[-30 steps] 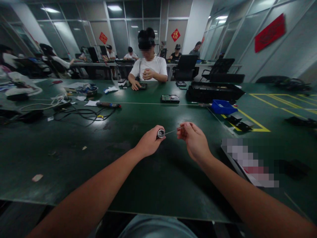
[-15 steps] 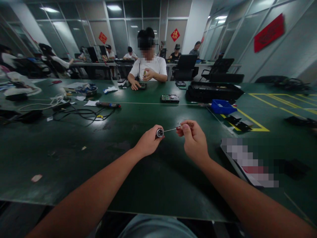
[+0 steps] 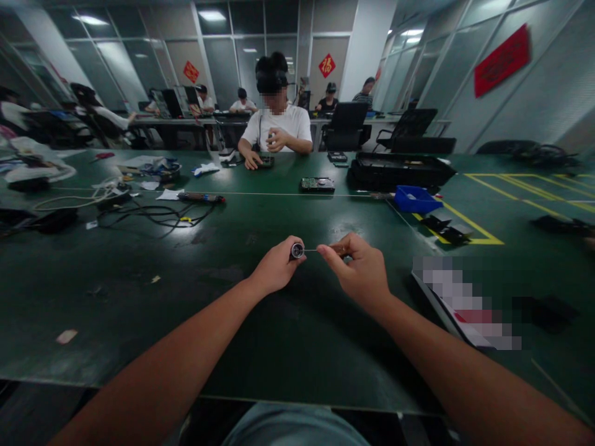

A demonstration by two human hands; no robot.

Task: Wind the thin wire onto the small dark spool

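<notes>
My left hand is closed around a small round metal part with its shiny end facing right. My right hand pinches a thin metal tool, a small screwdriver by its look, whose tip points into that part. Both hands hover just above the green table, close together at its middle.
A blue bin and a black case stand at the back right. Cables and a pen-like tool lie at the left. A circuit board lies ahead. A person in white sits opposite. A blurred flat object lies right.
My right hand has dropped slightly and moved left, bringing the thin tool level and closer to the round part. My left hand has barely moved.
</notes>
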